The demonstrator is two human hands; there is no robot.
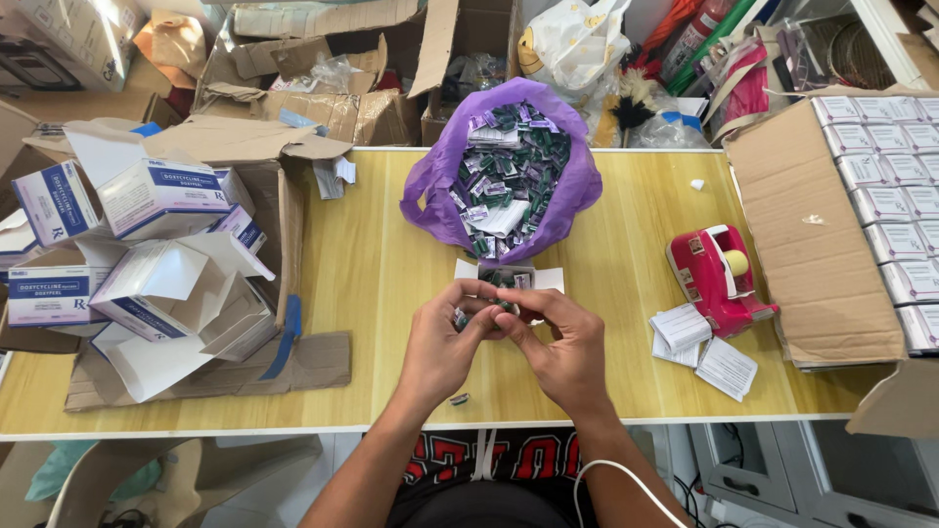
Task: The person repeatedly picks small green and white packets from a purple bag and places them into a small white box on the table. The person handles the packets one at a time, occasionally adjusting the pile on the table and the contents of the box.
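Yellow tabletop (391, 274): my left hand (445, 342) and right hand (562, 347) pinch small green packets (479, 315), mostly hidden by fingers; purple bag (430, 176) sits at twelve o'clock.

Both forearms are bare, with no sleeves, watch or rings to see. The left hand (440, 342) and the right hand (562, 342) wear no gloves. Lower down is a black shirt (489, 469) with big red print. A thin white cable (626, 484) runs over the right forearm.
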